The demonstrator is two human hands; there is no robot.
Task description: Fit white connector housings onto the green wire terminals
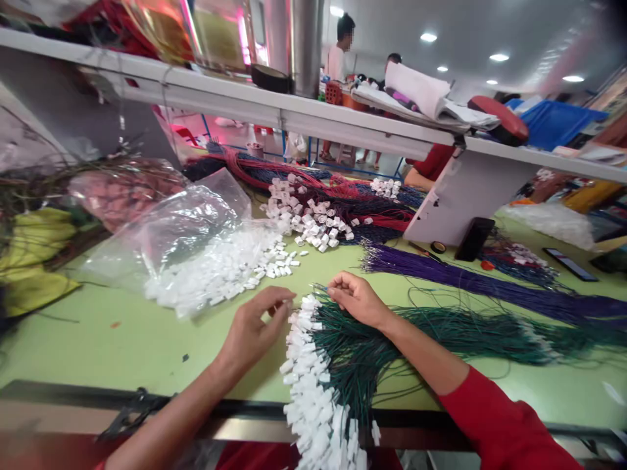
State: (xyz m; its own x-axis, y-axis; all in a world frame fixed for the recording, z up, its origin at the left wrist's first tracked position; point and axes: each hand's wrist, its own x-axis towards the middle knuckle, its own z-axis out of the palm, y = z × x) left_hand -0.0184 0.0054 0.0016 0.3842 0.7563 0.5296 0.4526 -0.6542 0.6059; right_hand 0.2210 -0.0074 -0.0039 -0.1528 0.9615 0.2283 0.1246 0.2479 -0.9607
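Observation:
My left hand (257,320) hovers over the table, thumb and forefinger brought together; whatever sits between the tips is too small to make out. Facing it, my right hand (357,297) pinches a wire (317,286), its thin end sticking out past the fingertips. Beneath my right hand spreads a bundle of dark green wires (362,346). White plastic connectors (311,365) cap the bundle's near ends and hang over the table's front edge. Left of my hands, loose white connector housings (210,274) spill from a clear plastic bag (191,209).
Purple wires (455,274) lie at the right, near a black phone-like object (475,238) and a tape roll (438,247). Behind are red and blue wires with white connectors (323,225). A shelf (343,117) crosses above the table. A yellow cloth (34,261) lies left. People are beyond.

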